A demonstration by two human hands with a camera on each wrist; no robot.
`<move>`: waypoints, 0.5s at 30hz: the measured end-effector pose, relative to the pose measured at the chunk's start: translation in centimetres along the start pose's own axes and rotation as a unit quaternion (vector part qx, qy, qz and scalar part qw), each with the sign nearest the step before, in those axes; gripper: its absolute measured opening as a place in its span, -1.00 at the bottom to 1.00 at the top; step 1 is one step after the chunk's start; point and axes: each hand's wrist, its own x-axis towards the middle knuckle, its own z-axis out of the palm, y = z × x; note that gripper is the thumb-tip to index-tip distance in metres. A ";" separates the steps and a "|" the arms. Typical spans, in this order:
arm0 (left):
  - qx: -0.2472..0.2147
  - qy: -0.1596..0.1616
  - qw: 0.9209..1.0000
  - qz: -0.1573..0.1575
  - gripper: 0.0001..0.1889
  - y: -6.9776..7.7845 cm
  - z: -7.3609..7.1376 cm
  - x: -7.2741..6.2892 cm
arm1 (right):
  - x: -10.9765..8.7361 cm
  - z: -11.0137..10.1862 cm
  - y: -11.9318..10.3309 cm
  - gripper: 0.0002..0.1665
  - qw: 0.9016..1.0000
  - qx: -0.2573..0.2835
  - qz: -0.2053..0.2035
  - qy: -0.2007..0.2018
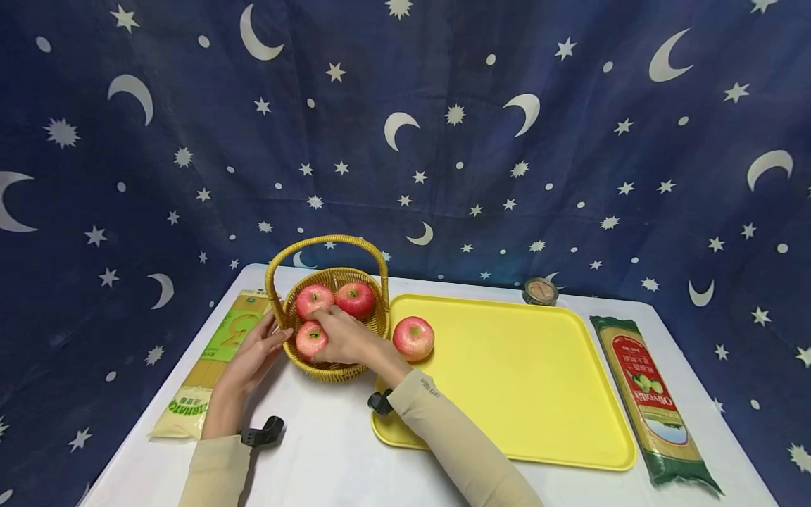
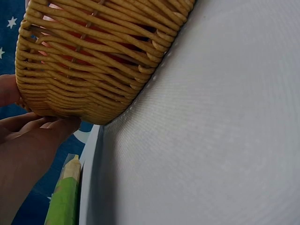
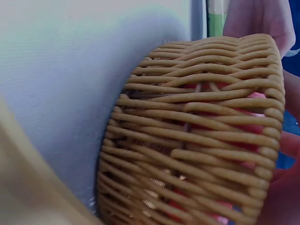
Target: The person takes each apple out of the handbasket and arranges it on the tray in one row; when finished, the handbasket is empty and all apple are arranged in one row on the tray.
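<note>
Four round red-and-pink apples are in view: three sit inside one golden-brown woven basket with an arched handle (image 1: 338, 375), and the fourth apple (image 1: 413, 338) lies on the left part of one yellow rectangular tray (image 1: 519, 384). Within the basket, two apples are at the back, the back-left apple (image 1: 313, 301) and the back-right apple (image 1: 356, 301), with the front apple (image 1: 310, 339) nearer the person.

Two hands are at work. The right hand (image 1: 347, 338) reaches over the basket's rim from the right, fingers and thumb curled about the front apple; its forearm slants across the tray's near-left corner. The left hand (image 1: 253, 355) holds the basket's left side, digits against the rim and outer wall, its forearm rising from the lower left.

Two long noodle packets flank these on the white-covered surface (image 1: 317, 451): a green-labelled packet (image 1: 193, 387) on the left, a red-labelled packet (image 1: 652, 394) on the right. One small round container (image 1: 541, 291) stands by the tray's far edge.
</note>
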 end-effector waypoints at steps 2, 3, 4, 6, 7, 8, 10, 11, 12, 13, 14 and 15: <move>0.002 -0.005 1.000 0.001 -0.18 0.0 -0.2 -0.1 | -0.3 0.0 0.1 -0.14 1.000 0.005 0.008 0.007; 0.002 -0.008 1.000 0.001 -0.18 0.0 -0.2 -0.1 | -0.5 0.0 0.1 -0.14 1.000 0.007 0.011 0.011; 0.000 -0.009 1.000 0.003 -0.18 0.0 -0.2 -0.1 | -0.6 0.0 0.2 -0.13 1.000 0.009 0.014 0.016; -0.003 -0.011 1.000 0.004 -0.17 0.0 -0.3 -0.1 | -0.9 -0.1 0.4 -0.12 0.999 0.013 0.020 0.028; -0.005 -0.011 1.000 0.004 -0.17 0.0 -0.3 -0.1 | -1.1 -0.2 0.5 -0.11 0.999 0.014 0.019 0.033; -0.007 -0.009 1.000 0.004 -0.18 0.1 -0.2 -0.1 | -1.2 -0.3 0.6 -0.10 0.999 0.015 0.017 0.038; -0.009 -0.006 1.000 0.003 -0.18 0.1 -0.2 -0.1 | -1.5 -0.6 0.7 -0.10 0.999 0.023 0.012 0.046; -0.010 -0.004 1.000 0.002 -0.18 0.1 -0.2 -0.1 | -1.7 -0.7 0.8 -0.10 0.998 0.027 0.008 0.050; -0.008 0.000 1.000 0.000 -0.18 0.1 -0.1 -0.1 | -2.0 -0.9 0.8 -0.11 0.998 0.032 0.004 0.053; -0.006 0.003 1.000 -0.003 -0.18 0.1 -0.1 -0.1 | -2.3 -1.0 0.9 -0.11 0.998 0.036 0.000 0.056; -0.006 0.006 1.000 -0.006 -0.18 0.1 0.0 -0.1 | -2.6 -1.2 1.0 -0.11 0.997 0.040 -0.003 0.059; -0.006 0.008 1.000 -0.009 -0.18 0.1 0.0 -0.1 | -2.9 -1.4 1.1 -0.12 0.997 0.045 -0.006 0.061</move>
